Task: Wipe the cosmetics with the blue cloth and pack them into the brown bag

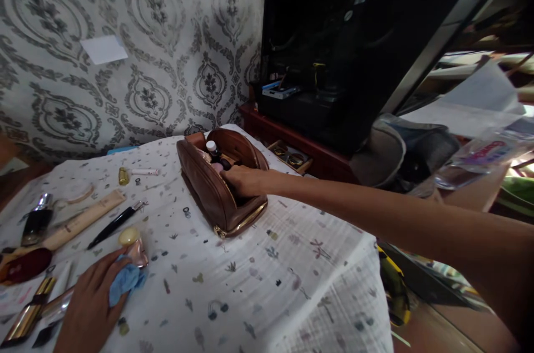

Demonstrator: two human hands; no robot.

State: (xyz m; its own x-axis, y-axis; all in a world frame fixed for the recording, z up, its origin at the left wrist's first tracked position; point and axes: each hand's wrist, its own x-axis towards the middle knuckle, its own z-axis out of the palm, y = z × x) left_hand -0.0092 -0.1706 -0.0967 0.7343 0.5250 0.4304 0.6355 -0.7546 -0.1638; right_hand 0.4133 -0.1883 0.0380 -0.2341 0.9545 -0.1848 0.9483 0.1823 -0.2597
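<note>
A brown toiletry bag [200, 180] with a gold zipper stands unzipped on a white printed cloth [258, 297]. My right hand [244, 179] reaches into it, and its fingers are hidden among the contents. A white-capped bottle [212, 147] shows inside the bag. At lower left, my left hand [94, 292] grips a crumpled blue cloth [126, 282]. Right by its fingertips are a shiny pink item [138, 253] and a small round cream-coloured piece [129, 235]. A black pen-like stick [114, 225] and a beige tube [83, 220] lie beyond that hand.
At far left are a dark glass bottle [37, 220], a dark red item [29, 265] and a gold tube [29, 308]. A small gold bottle [124, 176] and a white pen-like stick [144, 172] lie farther back. A large black television [334, 53] stands behind the bag.
</note>
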